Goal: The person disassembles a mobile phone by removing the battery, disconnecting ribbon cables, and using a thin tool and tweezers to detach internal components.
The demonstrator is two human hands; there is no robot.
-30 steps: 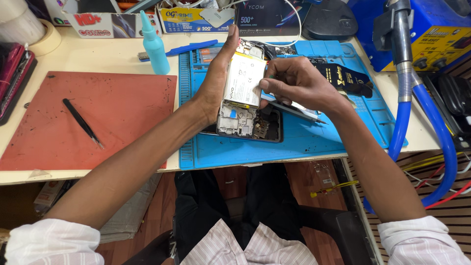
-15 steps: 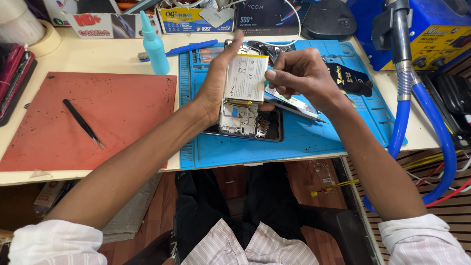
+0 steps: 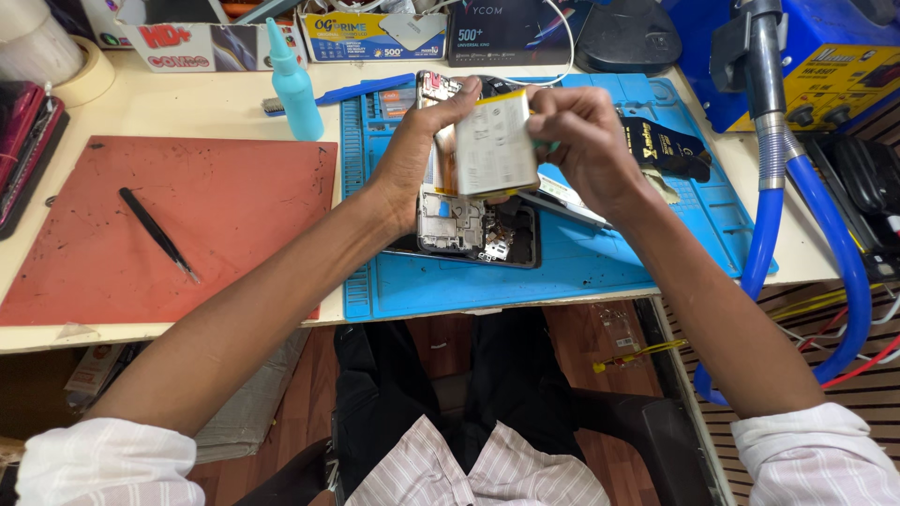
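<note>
An opened phone [image 3: 473, 234] with its back removed rests tilted on a blue work mat [image 3: 600, 267]. My left hand [image 3: 417, 155] grips the phone's left edge and props it up. My right hand [image 3: 577, 141] holds a flat silver-white battery [image 3: 495, 145], lifted off the phone and tilted above it. The phone's circuit board and small metal parts show at its lower end. Part of the phone's upper half is hidden behind the battery.
A red mat [image 3: 169, 225] at left carries black tweezers [image 3: 157, 234]. A light blue squeeze bottle [image 3: 292, 84] stands behind it. Printed boxes [image 3: 375, 33] line the back edge. A blue hose [image 3: 825, 244] and blue station [image 3: 825, 56] sit at right, with a black tool [image 3: 670, 145] on the mat.
The battery lay against the phone's back before; now my right hand has pulled it up and away, tilting it clear. My left hand keeps holding the phone.
</note>
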